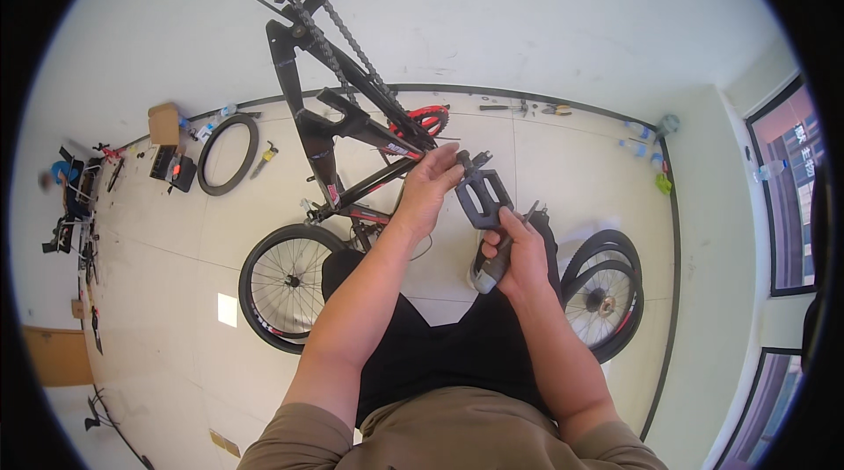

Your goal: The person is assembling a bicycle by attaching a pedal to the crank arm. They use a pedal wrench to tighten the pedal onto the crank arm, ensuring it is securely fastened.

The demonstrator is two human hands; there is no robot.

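A black bicycle pedal (482, 199) is held up between my two hands, in front of the bike frame. My left hand (425, 193) is closed at the pedal's axle end, thumb and fingertips on either side of it. My right hand (519, 250) is wrapped round a black and grey handled tool (491, 269), whose kind I cannot make out. The right thumb presses on the pedal's lower edge. Left of the hands, the black bike frame (303, 118) stands tilted with its chain (338, 65) and a red chainring (424, 121).
A spoked wheel (290, 281) lies by my left leg, and more wheels (605, 294) are by my right. A loose tyre (229, 155) and a cardboard box (164, 123) lie farther left. Hand tools (556, 109) and bottles (640, 146) line the wall.
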